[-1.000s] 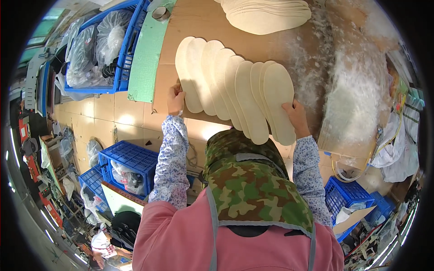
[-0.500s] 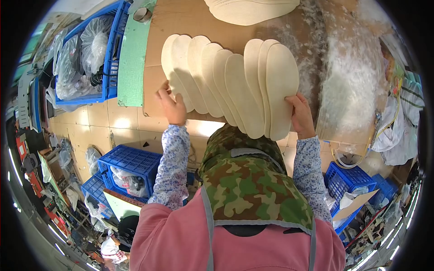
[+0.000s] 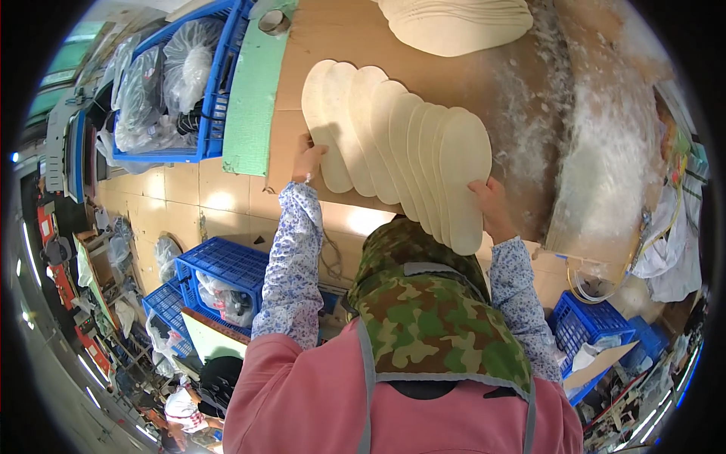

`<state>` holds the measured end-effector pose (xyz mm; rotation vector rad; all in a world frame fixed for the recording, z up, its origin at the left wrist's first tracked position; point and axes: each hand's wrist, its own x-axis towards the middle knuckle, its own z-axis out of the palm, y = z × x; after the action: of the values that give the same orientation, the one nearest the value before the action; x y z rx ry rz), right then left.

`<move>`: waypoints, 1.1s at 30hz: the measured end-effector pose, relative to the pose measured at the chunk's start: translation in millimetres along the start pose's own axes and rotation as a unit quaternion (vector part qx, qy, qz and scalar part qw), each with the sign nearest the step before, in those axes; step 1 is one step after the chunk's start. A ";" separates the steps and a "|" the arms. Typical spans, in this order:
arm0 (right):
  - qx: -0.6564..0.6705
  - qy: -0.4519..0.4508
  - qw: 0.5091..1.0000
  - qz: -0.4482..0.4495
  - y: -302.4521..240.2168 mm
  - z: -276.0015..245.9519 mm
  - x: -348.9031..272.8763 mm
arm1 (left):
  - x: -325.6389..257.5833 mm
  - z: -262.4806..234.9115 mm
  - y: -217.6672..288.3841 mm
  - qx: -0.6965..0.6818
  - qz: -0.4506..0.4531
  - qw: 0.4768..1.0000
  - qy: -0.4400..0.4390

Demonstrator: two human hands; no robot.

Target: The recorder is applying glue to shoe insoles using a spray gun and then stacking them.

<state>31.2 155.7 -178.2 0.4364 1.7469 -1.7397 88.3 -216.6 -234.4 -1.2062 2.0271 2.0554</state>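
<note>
Fanned row of pale insoles (image 3: 378, 136) at upper centre of the frame, over brown cardboard (image 3: 348, 34). Right hand (image 3: 493, 206), right of centre, pinches the rightmost insole (image 3: 463, 166) by its edge. Left hand (image 3: 308, 157), left of centre, touches the row's left edge; from where I stand, can't tell how tight. Second insole stack (image 3: 457, 29) at top edge.

Desk (image 3: 340, 34) brightly lit. Glare burns white on the floor tiles (image 3: 221, 200). Soft shadow lies across the insoles (image 3: 397, 144) at their left end, a bright patch beside it. Plastic bags (image 3: 141, 91) catch highlights. Strip lights (image 3: 92, 371) show as white streaks toward the rim. Centre fairly sharp; outer area bent, soft; corners black.
</note>
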 end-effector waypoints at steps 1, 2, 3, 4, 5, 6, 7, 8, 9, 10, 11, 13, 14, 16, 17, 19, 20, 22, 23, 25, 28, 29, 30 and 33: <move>0.031 -0.006 0.999 0.019 0.4 2.5 0.6 | 2.7 -4.2 3.3 0.001 0.004 1.000 0.002; 0.061 -0.014 0.997 0.038 0.9 6.1 2.0 | 4.4 -9.8 6.4 -0.001 0.001 1.000 -0.015; 0.064 -0.013 0.997 0.037 1.1 11.0 2.7 | 4.7 -10.4 12.5 -0.003 -0.005 0.999 -0.037; 0.061 -0.004 0.997 0.046 3.0 18.7 3.9 | 4.7 -11.5 18.2 -0.005 -0.011 0.998 -0.058; 0.058 0.005 0.997 0.055 4.9 26.3 5.6 | 4.3 -14.5 23.8 -0.002 -0.010 0.998 -0.059; 0.061 0.006 0.997 0.056 6.1 34.6 5.7 | 1.0 -20.0 30.7 0.002 -0.008 0.998 -0.058; 0.103 -0.009 0.993 0.055 7.0 42.8 7.4 | -0.2 -23.8 35.2 0.006 -0.006 0.998 -0.058; 0.145 -0.024 0.988 0.053 8.4 47.6 9.2 | 1.4 -25.5 35.2 0.009 -0.008 0.998 -0.061; 0.146 -0.026 0.987 0.054 10.9 49.7 12.7 | 2.8 -30.6 34.0 0.011 0.000 0.999 -0.048; 0.159 -0.033 0.985 0.054 13.7 51.3 15.8 | 4.1 -35.4 32.4 0.013 0.008 0.999 -0.035; 0.171 -0.040 0.983 0.055 16.8 52.0 18.2 | 5.3 -40.4 30.7 0.015 0.008 0.999 -0.034; 0.184 -0.046 0.979 0.070 5.0 56.0 15.7 | 5.4 -50.7 24.8 0.018 0.025 0.998 -0.046; 0.199 -0.049 0.976 0.081 0.3 57.5 14.7 | 3.8 -54.4 24.3 0.019 0.021 0.999 -0.044; 0.213 -0.034 0.973 0.077 -2.2 59.9 17.3 | -3.9 -44.4 41.6 0.058 -0.001 0.997 -0.047; 0.226 -0.027 0.971 0.070 -4.2 62.1 19.8 | -1.9 -42.9 40.3 0.058 -0.004 0.997 -0.051; 0.227 -0.041 0.970 0.073 -7.4 68.4 27.0 | 4.6 -53.2 36.0 0.051 0.081 0.995 -0.035; 0.229 -0.054 0.969 0.074 -8.6 71.9 31.3 | 10.9 -61.6 37.4 0.052 0.079 0.995 -0.033; 0.229 -0.056 0.969 0.071 -8.3 84.7 42.6 | 27.3 -76.8 42.7 0.129 0.060 0.989 -0.043; 0.229 -0.059 0.969 0.066 -7.1 90.2 44.9 | 30.8 -78.7 44.9 0.114 0.070 0.990 -0.037; 0.238 -0.085 0.965 0.072 -9.6 103.0 44.3 | 35.6 -78.9 49.7 0.107 0.055 0.993 -0.019; 0.228 -0.109 0.965 0.069 -15.3 109.0 39.0 | 33.9 -73.7 56.3 -0.018 0.020 0.999 -0.034; 0.207 -0.110 0.970 0.061 -15.6 109.6 38.0 | 30.7 -74.6 59.3 -0.068 -0.005 0.996 -0.052; 0.207 -0.110 0.970 0.061 -14.4 108.6 38.8 | 26.3 -73.1 63.0 -0.118 -0.029 0.990 -0.071; 0.183 -0.129 0.973 0.062 -12.2 102.5 42.0 | 21.7 -66.9 57.7 0.003 0.114 0.990 -0.086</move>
<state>12.2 46.4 -188.5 0.4413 1.1964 -1.9335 77.0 -293.7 -187.6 -0.7950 2.1730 2.1601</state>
